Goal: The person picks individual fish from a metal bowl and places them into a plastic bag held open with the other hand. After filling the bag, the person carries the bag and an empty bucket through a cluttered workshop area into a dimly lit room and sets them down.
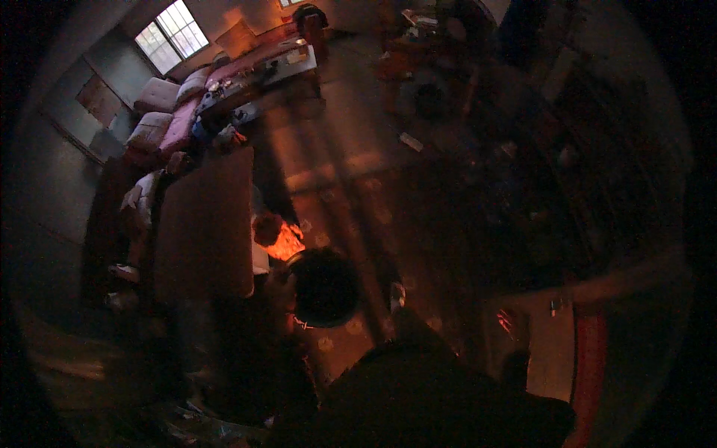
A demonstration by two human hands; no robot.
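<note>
The room is very dark. Left of the middle is a large dark round vessel (326,290), its inside black and its left edge lit orange. At that left edge my left hand (282,287) shows dimly, seemingly closed on the rim; its fingers are mostly lost in shadow. Just beyond the vessel a bright orange glow (286,241), like fire or embers, lights the floor. My right hand (506,321) hangs apart at the lower right, its fingers catching red light with small gaps between them. Nothing shows in it.
A broad flat-topped surface (205,224) stands to the left of the glow. Farther back are pale cushions (153,131) and a long cluttered table (276,73) under a window (172,39). Dark furniture stands far right; a shoe-like shape (398,296) is on the patterned floor (328,160).
</note>
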